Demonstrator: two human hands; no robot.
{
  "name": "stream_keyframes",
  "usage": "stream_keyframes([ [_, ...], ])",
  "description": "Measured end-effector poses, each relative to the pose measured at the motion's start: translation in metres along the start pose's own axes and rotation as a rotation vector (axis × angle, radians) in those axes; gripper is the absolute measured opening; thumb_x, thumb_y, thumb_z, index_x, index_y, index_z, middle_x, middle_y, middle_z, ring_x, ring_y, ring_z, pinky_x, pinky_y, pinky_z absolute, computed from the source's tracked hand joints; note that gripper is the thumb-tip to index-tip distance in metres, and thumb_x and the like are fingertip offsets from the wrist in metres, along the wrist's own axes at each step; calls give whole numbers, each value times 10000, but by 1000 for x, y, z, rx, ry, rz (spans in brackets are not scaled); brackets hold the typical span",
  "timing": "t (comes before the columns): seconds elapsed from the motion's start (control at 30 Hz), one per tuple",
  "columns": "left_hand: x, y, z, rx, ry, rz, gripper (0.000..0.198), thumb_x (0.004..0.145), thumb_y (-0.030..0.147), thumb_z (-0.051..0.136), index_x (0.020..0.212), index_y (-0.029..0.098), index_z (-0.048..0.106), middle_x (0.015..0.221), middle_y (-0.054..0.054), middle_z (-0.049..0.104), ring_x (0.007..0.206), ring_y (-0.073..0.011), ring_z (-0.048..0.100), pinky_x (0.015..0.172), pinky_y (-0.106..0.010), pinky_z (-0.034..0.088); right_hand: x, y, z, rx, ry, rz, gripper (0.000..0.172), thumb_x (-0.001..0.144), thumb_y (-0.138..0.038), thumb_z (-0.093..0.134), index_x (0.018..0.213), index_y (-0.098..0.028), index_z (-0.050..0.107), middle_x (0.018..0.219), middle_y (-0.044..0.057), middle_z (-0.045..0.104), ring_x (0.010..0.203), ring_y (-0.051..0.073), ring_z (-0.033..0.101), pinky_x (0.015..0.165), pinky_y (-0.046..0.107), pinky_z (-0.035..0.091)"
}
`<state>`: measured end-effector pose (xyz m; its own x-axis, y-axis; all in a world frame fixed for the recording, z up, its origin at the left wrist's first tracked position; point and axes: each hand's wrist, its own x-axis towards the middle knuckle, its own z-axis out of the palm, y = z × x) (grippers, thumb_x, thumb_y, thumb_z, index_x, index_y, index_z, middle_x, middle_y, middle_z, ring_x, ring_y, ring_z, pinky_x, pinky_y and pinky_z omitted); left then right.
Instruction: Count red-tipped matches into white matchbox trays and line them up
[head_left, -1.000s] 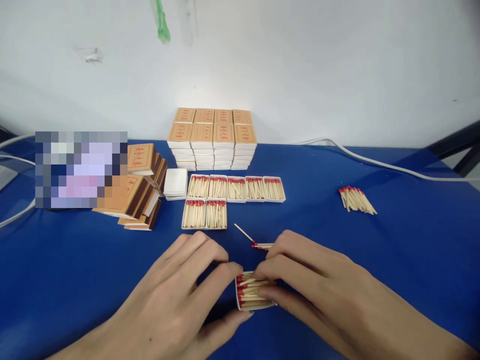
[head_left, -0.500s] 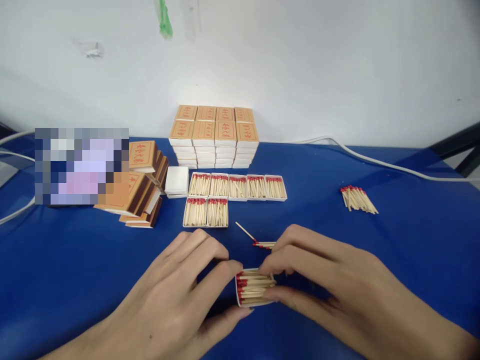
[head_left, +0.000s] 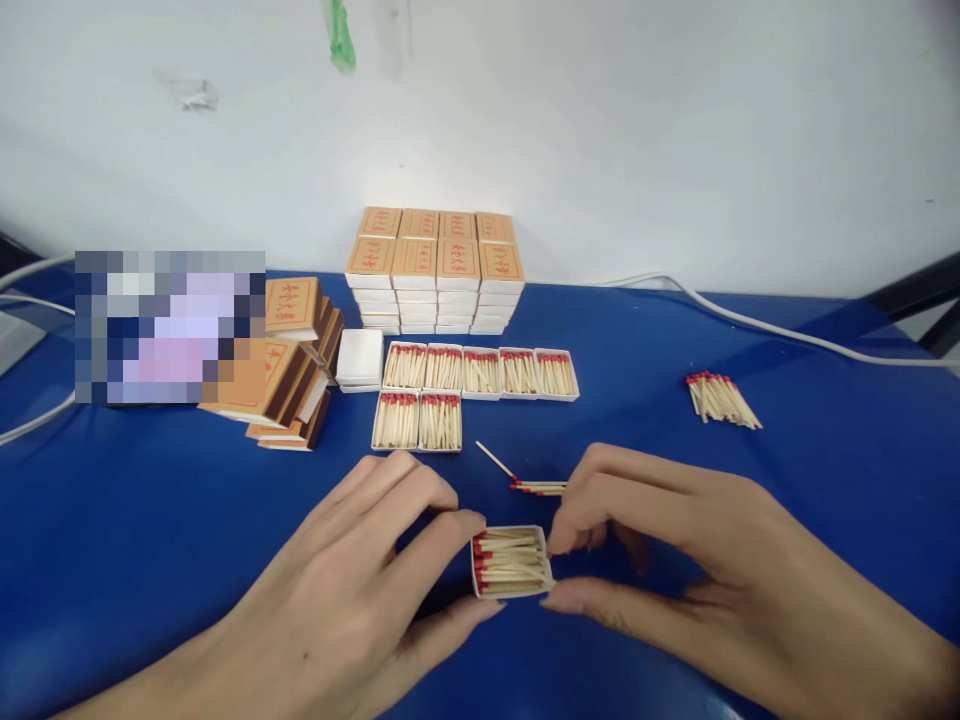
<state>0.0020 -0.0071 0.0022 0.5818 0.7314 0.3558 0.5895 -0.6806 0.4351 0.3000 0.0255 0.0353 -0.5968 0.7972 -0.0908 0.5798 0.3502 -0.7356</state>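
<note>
A white matchbox tray [head_left: 512, 562] full of red-headed matches lies in front of me, the heads toward the left. My left hand [head_left: 367, 575] grips its left end between thumb and index finger. At the tray's right end, my right hand [head_left: 645, 550] has its thumb and index finger against the corners, the other fingers curled. Just beyond the tray, a few loose matches [head_left: 536, 487] lie on the blue table, partly hidden by my right hand. Farther back, several filled trays [head_left: 481, 372] stand in two rows.
Closed matchboxes [head_left: 436, 262] are stacked against the white wall. To the left are a heap of matchbox sleeves [head_left: 274, 380], a small pile of white trays [head_left: 360, 358] and a blurred-out object [head_left: 172, 330]. A bunch of matches [head_left: 724, 400] lies right; a white cable [head_left: 772, 325] runs behind.
My right fingers have moved off the matches to the tray's right end. The matches now lie flatter inside it. My left hand keeps its hold, and the view has shifted slightly.
</note>
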Motion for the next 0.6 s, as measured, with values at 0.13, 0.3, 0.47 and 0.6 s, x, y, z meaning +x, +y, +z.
stream_keyframes([
  [0.13,0,2,1,-9,10,-10,206,1163,269,759,1349,187,720,1176,-70,696,1051,-229,626,914,-415,568,-5,7,2,-47,-78,47,193,1160,-535,754,1099,-356,795,1108,-35,783,903,139,731,767,273,542],
  [0.3,3,3,1,-14,26,-14,174,1167,280,759,1309,186,725,1158,-62,703,1027,-217,632,904,-405,567,-5,9,3,-51,-94,36,196,1188,-512,714,1100,-355,792,1122,-42,791,976,140,756,843,265,558],
  [0.47,4,2,0,-19,3,-27,210,1163,257,761,1361,205,716,1174,-62,707,1044,-220,647,922,-410,574,0,2,9,-41,-55,-41,131,1199,-364,706,1089,-311,753,1060,-33,756,895,128,730,804,256,551],
  [0.6,4,2,1,-13,12,-11,195,1161,257,760,1340,194,715,1160,-66,705,1048,-229,645,914,-416,579,4,-3,12,-52,-11,-94,92,1189,-339,726,1109,-299,743,1029,-28,744,846,125,706,770,247,547],
])
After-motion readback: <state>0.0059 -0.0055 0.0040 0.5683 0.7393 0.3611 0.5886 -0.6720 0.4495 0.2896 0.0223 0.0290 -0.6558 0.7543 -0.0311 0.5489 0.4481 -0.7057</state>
